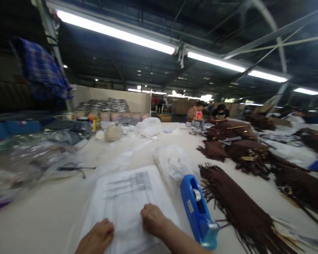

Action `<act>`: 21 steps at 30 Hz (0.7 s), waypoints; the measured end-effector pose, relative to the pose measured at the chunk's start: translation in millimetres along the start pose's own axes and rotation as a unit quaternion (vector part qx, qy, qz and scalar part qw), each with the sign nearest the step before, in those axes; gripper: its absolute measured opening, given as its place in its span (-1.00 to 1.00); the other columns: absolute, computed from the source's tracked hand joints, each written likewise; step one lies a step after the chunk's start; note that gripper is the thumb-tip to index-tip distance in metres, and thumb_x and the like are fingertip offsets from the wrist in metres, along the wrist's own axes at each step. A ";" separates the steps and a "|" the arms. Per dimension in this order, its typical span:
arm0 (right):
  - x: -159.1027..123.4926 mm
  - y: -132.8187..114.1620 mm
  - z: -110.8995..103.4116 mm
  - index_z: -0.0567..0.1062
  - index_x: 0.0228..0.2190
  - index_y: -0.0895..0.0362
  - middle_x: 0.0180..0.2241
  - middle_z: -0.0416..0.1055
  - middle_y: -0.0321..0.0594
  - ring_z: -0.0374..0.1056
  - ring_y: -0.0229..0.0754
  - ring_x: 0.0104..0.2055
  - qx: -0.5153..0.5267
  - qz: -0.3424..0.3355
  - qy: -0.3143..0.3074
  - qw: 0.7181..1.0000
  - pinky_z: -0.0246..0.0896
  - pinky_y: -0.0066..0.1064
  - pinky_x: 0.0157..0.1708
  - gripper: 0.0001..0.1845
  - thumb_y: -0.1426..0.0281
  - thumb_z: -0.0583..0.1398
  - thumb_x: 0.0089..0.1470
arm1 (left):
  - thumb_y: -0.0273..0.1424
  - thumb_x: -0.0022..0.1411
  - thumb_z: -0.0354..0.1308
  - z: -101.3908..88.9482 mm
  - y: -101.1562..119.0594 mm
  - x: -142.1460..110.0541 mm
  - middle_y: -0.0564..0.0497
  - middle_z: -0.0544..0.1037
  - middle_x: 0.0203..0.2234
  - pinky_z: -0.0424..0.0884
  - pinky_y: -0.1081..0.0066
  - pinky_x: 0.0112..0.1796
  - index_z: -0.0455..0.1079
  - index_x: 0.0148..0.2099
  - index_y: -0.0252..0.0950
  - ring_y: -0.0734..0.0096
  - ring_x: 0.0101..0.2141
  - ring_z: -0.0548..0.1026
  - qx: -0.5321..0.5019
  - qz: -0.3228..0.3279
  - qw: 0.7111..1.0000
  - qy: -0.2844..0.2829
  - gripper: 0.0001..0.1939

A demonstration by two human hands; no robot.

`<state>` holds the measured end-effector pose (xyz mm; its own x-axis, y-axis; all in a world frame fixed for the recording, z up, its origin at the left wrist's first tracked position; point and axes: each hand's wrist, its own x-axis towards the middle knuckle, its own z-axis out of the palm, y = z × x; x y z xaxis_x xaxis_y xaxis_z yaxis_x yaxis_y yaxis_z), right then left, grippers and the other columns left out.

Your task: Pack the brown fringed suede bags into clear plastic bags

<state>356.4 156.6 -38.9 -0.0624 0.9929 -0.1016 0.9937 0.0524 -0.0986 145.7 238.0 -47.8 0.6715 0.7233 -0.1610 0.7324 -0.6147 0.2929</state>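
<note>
A flat plastic bag with dark printing lies on the white table in front of me. Something white and folded shows through it. My left hand is closed at the bag's left side, with fingers curled into the plastic. On the right part of the bag rests my right hand, also closed, its fingertips bent under and pressed to the film. A blue tape dispenser stands just right of my right forearm. Beyond the bag sits a crumpled clear plastic bag.
Brown fringed textiles lie in stacks along the right side. Loose clear plastic bags cover the left end of the table. A thin black tool or cord lies near them. Two people work at the far end.
</note>
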 end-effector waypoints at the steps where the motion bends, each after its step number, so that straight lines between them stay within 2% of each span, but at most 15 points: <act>1: 0.4 1.6 -1.2 0.42 -0.25 0.24 -0.19 0.41 -0.15 0.33 -0.17 -0.13 0.006 0.000 -0.004 1.000 0.26 -0.23 -0.13 -0.83 0.48 0.14 0.07 | -0.41 0.12 -0.12 -7.7 7.1 -3.3 -0.01 0.48 -0.31 0.27 0.34 -0.16 0.36 -0.38 -0.23 0.30 -0.20 0.41 -0.005 -0.018 1.000 -0.003 -0.78; 4: 5.0 7.8 -7.4 0.41 -0.25 0.22 -0.19 0.40 -0.18 0.33 -0.18 -0.13 0.033 -0.005 -0.036 0.999 0.27 -0.19 -0.12 -0.81 0.35 0.13 0.13 | -0.41 0.11 -0.10 -22.2 19.9 -2.7 0.03 0.48 -0.32 0.25 0.46 -0.19 0.39 -0.36 -0.24 0.38 -0.19 0.41 -0.019 -0.062 0.998 -0.020 -0.78; 10: 7.1 10.5 -26.3 0.43 -0.30 0.21 -0.27 0.42 -0.23 0.36 -0.23 -0.24 0.052 0.008 -0.102 0.993 0.32 -0.25 -0.20 -0.78 0.29 0.14 0.13 | -0.38 0.19 -0.14 -23.2 22.2 1.3 0.00 0.49 -0.31 0.25 0.43 -0.27 0.39 -0.35 -0.26 0.35 -0.23 0.42 -0.013 -0.090 0.996 -0.021 -0.73; 14: 8.0 9.0 -30.2 0.43 -0.30 0.21 -0.28 0.42 -0.23 0.37 -0.24 -0.25 0.056 0.030 -0.108 0.992 0.32 -0.25 -0.21 -0.77 0.28 0.13 0.14 | -0.30 0.22 -0.12 -26.4 27.8 -2.6 -0.01 0.49 -0.31 0.26 0.41 -0.26 0.36 -0.34 -0.26 0.32 -0.23 0.42 -0.004 -0.074 0.997 -0.025 -0.74; 16: 9.5 9.1 -28.7 0.43 -0.30 0.21 -0.29 0.42 -0.24 0.37 -0.24 -0.26 0.061 0.036 -0.102 0.992 0.32 -0.25 -0.21 -0.77 0.28 0.13 0.14 | -0.20 0.11 0.04 -28.2 32.4 -7.8 0.00 0.48 -0.30 0.27 0.41 -0.27 0.34 -0.28 -0.26 0.29 -0.22 0.41 0.003 -0.061 0.998 -0.030 -0.76; 17: 9.9 9.4 -27.6 0.43 -0.30 0.21 -0.29 0.42 -0.24 0.36 -0.24 -0.26 0.065 0.038 -0.095 0.993 0.32 -0.25 -0.21 -0.77 0.28 0.13 0.14 | -0.17 0.03 0.13 -28.6 35.1 -10.9 -0.01 0.47 -0.27 0.28 0.39 -0.27 0.32 -0.23 -0.26 0.25 -0.20 0.40 0.010 -0.054 0.998 -0.031 -0.69; 19: 9.4 10.4 -25.6 0.43 -0.31 0.20 -0.29 0.41 -0.24 0.36 -0.24 -0.26 0.075 0.040 -0.076 0.993 0.31 -0.25 -0.21 -0.78 0.29 0.12 0.14 | -0.18 -0.09 0.24 -27.8 40.9 -16.6 -0.07 0.43 -0.17 0.28 0.32 -0.20 0.28 -0.13 -0.28 0.16 -0.13 0.36 0.034 -0.032 0.998 -0.030 -0.52; 21: 5.5 12.0 -24.4 0.42 -0.31 0.20 -0.30 0.41 -0.25 0.36 -0.24 -0.26 0.090 0.033 -0.054 0.994 0.29 -0.25 -0.20 -0.80 0.31 0.11 0.15 | -0.29 0.00 0.19 -25.3 46.3 -20.0 -0.11 0.39 -0.11 0.26 0.26 -0.13 0.25 -0.07 -0.28 0.13 -0.07 0.32 0.061 0.000 0.998 -0.031 -0.58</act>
<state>370.3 165.2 -16.6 -0.0161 0.9755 -0.2195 0.9642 -0.0430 -0.2618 163.3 203.0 -7.2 0.6744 0.7048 -0.2200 0.7382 -0.6511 0.1768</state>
